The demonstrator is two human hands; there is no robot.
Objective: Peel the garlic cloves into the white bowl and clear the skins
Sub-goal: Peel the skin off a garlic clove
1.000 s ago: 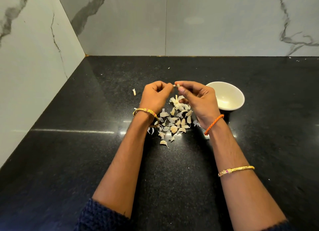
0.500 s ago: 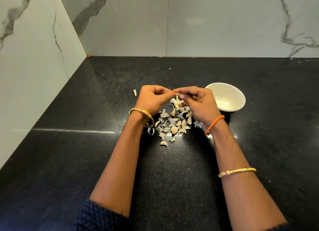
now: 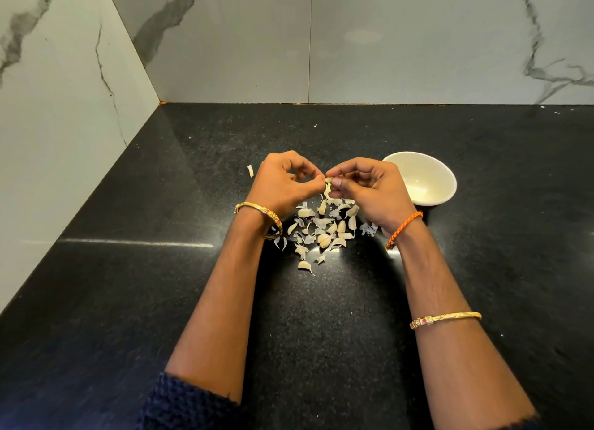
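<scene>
Both hands meet above the pile of garlic cloves and skins (image 3: 323,228) on the black counter. My left hand (image 3: 286,183) and my right hand (image 3: 369,188) each pinch the same small garlic clove (image 3: 328,181) between thumb and fingertips. A strip of pale skin hangs from the clove towards the pile. The white bowl (image 3: 427,179) stands just right of my right hand; its visible inside looks bare.
A stray piece of skin (image 3: 250,171) lies left of my left hand. Marble walls (image 3: 64,114) close the counter at the back and left. A few tiny white flecks lie near the back wall.
Both hands have dropped slightly towards the pile while keeping hold of the clove. My fingers have shifted around it and a skin strip now hangs below it.
</scene>
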